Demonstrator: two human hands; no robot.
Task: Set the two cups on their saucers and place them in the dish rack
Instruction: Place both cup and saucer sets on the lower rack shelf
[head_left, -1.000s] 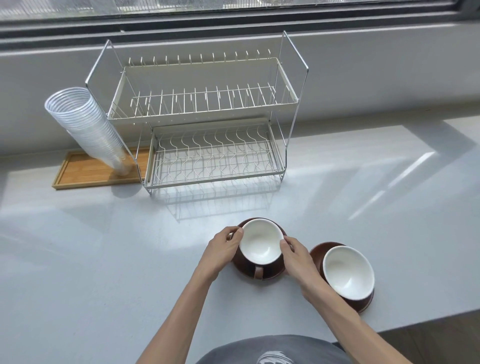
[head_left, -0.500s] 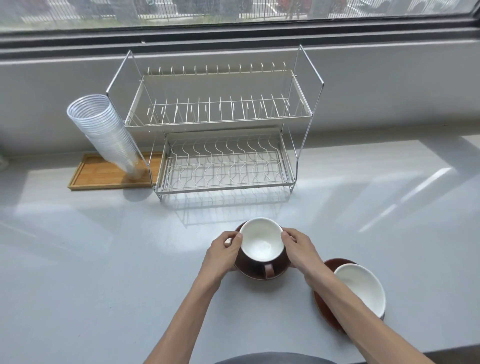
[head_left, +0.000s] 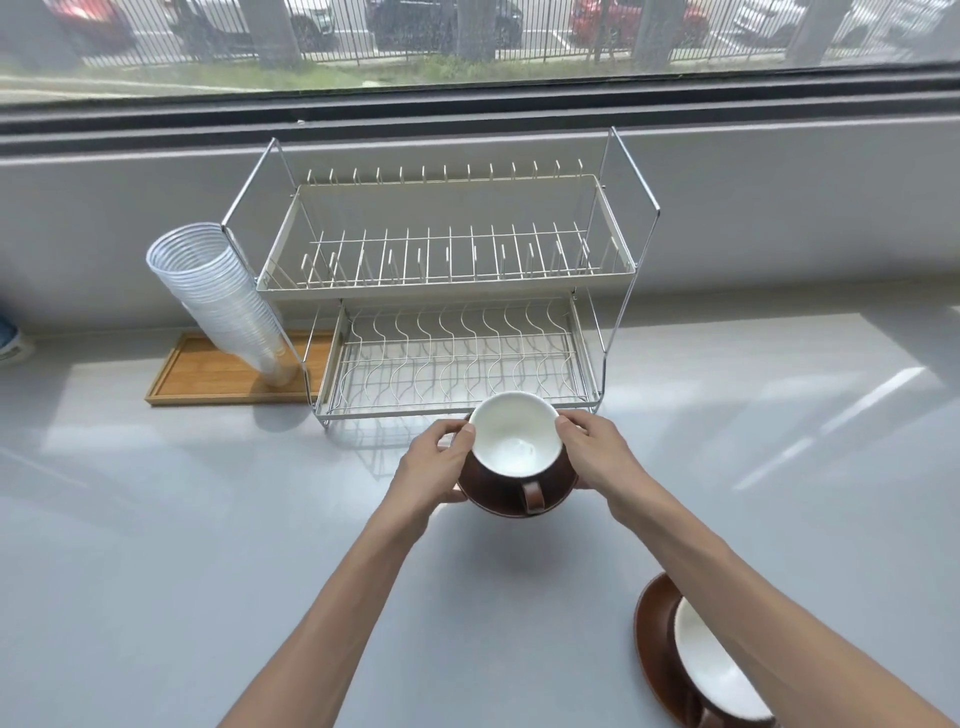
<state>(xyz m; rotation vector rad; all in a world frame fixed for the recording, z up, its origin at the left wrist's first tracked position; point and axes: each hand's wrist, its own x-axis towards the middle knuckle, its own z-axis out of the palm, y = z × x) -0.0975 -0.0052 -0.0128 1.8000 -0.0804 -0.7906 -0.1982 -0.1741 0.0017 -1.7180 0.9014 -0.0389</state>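
A brown cup with a white inside (head_left: 514, 441) sits on its brown saucer (head_left: 498, 501), and both are lifted above the counter just in front of the dish rack's lower tier. My left hand (head_left: 434, 465) grips the left side of the cup and saucer, my right hand (head_left: 597, 452) the right side. The cup's handle faces me. The second cup (head_left: 711, 670) rests on its saucer (head_left: 655, 644) on the counter at the lower right, partly hidden by my right forearm. The two-tier wire dish rack (head_left: 447, 291) stands empty at the back.
A tilted stack of clear plastic cups (head_left: 218, 291) stands on a wooden tray (head_left: 208, 371) left of the rack. A window ledge and wall run behind the rack. The grey counter (head_left: 156, 545) spreads to the left and right.
Both hands have lifted the cup and saucer off the counter and carried them forward toward the rack's lower tier. The view has tilted up and moved closer.
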